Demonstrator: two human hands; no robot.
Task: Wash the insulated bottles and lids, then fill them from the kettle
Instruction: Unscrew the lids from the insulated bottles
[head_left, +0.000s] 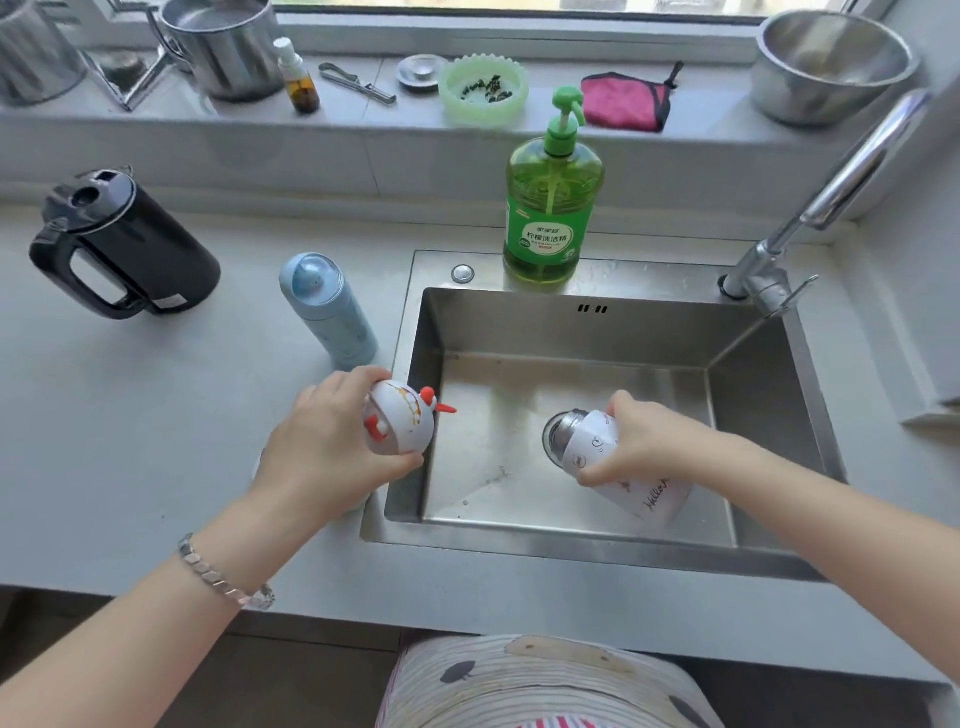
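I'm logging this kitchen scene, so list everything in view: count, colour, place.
kettle: 1, black, counter far left
blue bottle: 1, pale blue, counter beside sink
white bottle: 1, white, tilted over sink
lid: 1, white and red, over sink's left rim
dish soap: 1, green, sink's back rim
sink: 1, steel, centre
tap: 1, chrome, right
pot: 1, steel, sill left
bowl: 1, steel, sill right
cloth: 1, pink, sill
round dish: 1, green, sill
small bottle: 1, amber, sill
left hand: 1, grips lid
right hand: 1, grips white bottle
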